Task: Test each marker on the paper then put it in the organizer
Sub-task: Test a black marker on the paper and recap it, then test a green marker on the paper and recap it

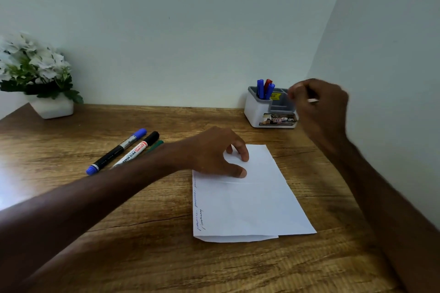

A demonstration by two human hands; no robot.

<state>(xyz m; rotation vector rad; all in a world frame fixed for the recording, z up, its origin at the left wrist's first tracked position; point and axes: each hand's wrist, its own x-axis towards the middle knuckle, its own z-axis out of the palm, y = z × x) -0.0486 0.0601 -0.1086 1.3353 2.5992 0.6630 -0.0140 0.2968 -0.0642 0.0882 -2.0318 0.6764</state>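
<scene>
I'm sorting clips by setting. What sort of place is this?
Probably a home or office desk set in a corner: wooden tabletop, an organizer holding markers, and a potted plant with white flowers.

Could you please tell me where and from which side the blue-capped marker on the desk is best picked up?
Probably pinch the blue-capped marker at its dark mid-barrel from above, coming from the left: it lies flat with bare desk on that side, while the black-capped marker lies close on its right.
</scene>
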